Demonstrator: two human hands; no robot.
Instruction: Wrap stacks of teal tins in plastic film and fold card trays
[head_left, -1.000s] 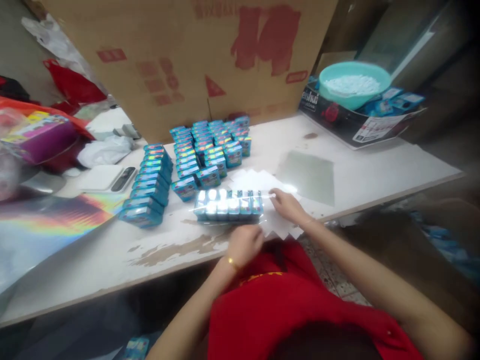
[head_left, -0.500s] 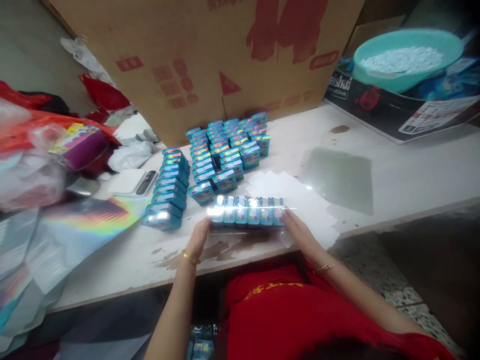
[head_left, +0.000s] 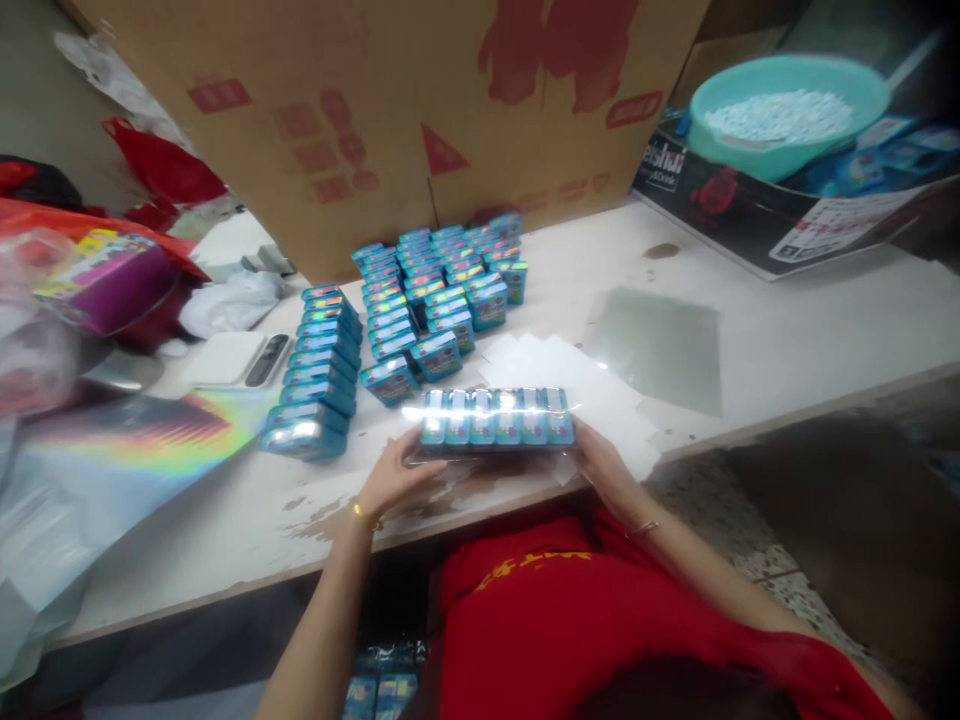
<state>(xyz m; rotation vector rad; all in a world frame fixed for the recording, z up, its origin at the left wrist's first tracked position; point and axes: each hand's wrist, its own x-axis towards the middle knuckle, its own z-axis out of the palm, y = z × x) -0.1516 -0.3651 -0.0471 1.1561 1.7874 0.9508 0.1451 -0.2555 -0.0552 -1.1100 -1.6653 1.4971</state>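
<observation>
Both hands grip one shiny clear-wrapped row of small blue boxes (head_left: 495,418) at the near edge of the worn white table (head_left: 787,350): the left hand (head_left: 394,472) clasps its left end from below and the right hand (head_left: 604,462) closes on its right end. Just behind the row lie white paper sheets (head_left: 570,370), and beyond them stand loose stacks of small blue boxes (head_left: 420,300) before a big brown cardboard carton (head_left: 375,110). Far right, a teal plastic basin of white pieces (head_left: 787,110) sits on a printed box.
</observation>
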